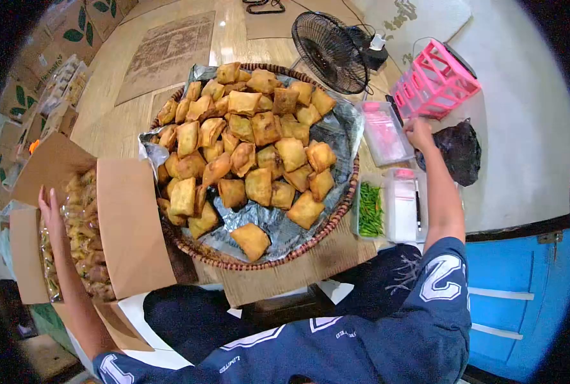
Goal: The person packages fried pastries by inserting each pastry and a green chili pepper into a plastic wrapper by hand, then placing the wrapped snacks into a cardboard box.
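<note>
My left hand reaches over the left side of an open cardboard box, fingers apart and holding nothing. Inside the box are several clear-wrapped packs of fried food. My right hand is closed at the right edge of a clear plastic tub with pink-marked plastic bags; what it holds, if anything, is hidden. Between my arms, a round woven tray lined with silvery plastic bears a heap of golden fried pastries.
Green chilies and white sheets lie in tubs near my right knee. A black plastic bag, a pink basket and a black fan stand beyond. Printed cartons line the far left.
</note>
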A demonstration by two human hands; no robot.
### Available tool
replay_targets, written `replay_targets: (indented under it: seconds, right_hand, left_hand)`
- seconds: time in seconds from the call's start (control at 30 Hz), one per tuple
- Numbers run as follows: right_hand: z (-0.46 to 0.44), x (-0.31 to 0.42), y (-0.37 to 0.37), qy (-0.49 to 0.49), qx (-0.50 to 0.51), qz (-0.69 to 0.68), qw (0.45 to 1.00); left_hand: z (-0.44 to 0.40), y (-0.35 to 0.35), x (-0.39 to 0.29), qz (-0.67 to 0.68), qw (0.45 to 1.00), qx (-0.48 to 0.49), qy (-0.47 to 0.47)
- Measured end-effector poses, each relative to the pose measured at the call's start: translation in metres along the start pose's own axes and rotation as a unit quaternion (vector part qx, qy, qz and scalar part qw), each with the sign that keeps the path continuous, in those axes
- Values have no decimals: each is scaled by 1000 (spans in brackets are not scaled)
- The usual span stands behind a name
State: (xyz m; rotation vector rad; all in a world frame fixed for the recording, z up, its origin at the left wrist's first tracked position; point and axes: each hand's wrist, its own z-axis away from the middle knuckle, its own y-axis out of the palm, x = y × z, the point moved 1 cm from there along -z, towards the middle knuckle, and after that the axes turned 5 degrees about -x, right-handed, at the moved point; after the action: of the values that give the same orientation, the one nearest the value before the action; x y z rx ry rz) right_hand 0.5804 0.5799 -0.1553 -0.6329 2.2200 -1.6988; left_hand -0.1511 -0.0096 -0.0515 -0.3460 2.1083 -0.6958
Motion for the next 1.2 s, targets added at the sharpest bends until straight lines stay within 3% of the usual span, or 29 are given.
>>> replay_targets:
  seconds: [0.03,0.1,0.17,0.2,0.23,0.3,0.33,0.37,0.4,0.43,0.47,0.5,0.53,0.57,0.67,0.7,0.77,0.83,0.9,0.93,0.97,1.03,1.07,1.1,1.17,1.2]
  right_hand:
    - [2,-10,-8,-1,-1,2,1000]
    - [4,-24,-20,-29,-4,-223,974]
    - [17,-12,-41,-11,-16,-205,979]
    - [26,12,-58,-64,-59,-144,986]
    - [36,39,-76,-117,-103,-82,984]
    - [56,91,-91,-169,-74,-163,969]
    - [72,137,-113,-182,32,-244,952]
    - [88,166,-104,-95,182,-379,902]
    - [108,219,-133,-341,117,-360,861]
    - [132,252,-130,-338,156,-423,826]
    - [143,286,-142,-423,194,-456,758]
    - [156,312,-143,-444,247,-499,702]
    - [163,334,-146,-470,254,-492,687]
    - [163,347,-144,-472,255,-491,686]
    - [157,371,-141,-471,195,-441,739]
    - [153,378,-140,-473,195,-441,737]
    - [143,390,-134,-500,227,-458,699]
    - [139,400,-122,-498,223,-500,673]
    - [143,410,-109,-226,309,-674,633]
    - [139,414,-88,-238,261,-654,669]
    - [141,412,-70,-239,266,-651,669]
    - [145,419,-64,-96,341,-592,724]
    - [151,419,-64,-13,432,-621,654]
    - [151,420,-58,-14,433,-619,655]
    - [152,418,-31,15,443,-716,539]
    - [151,420,-17,4,359,-716,599]
  left_hand:
    - [15,0,-31,28,998,4,63]
    - [73,3,-127,62,991,68,93]
    - [130,16,-177,173,976,118,55]
    - [156,20,-199,172,977,114,55]
    - [183,26,-217,233,955,179,24]
    - [226,49,-228,317,892,321,-37]
    - [246,64,-235,333,862,379,-57]
    - [266,80,-241,379,815,427,-97]
    - [283,98,-246,418,751,476,-187]
    - [294,112,-249,454,674,515,-273]
    - [295,119,-249,455,675,510,-278]
    - [292,126,-252,553,539,567,-288]
    - [290,128,-253,633,385,607,-285]
    - [288,128,-249,606,473,588,-252]
    - [248,109,-235,510,573,641,-33]
    - [240,102,-230,510,575,638,-33]
    - [228,88,-220,337,690,641,-5]
    - [225,78,-214,320,712,625,-24]
    - [226,78,-205,302,798,522,14]
    - [223,80,-203,269,821,503,-6]
    - [224,83,-199,271,821,501,-11]
    - [224,85,-196,278,888,350,106]
    - [222,83,-195,257,894,353,96]
    - [222,84,-193,258,895,352,94]
    - [222,86,-189,266,904,311,121]
    - [218,78,-194,240,909,331,77]
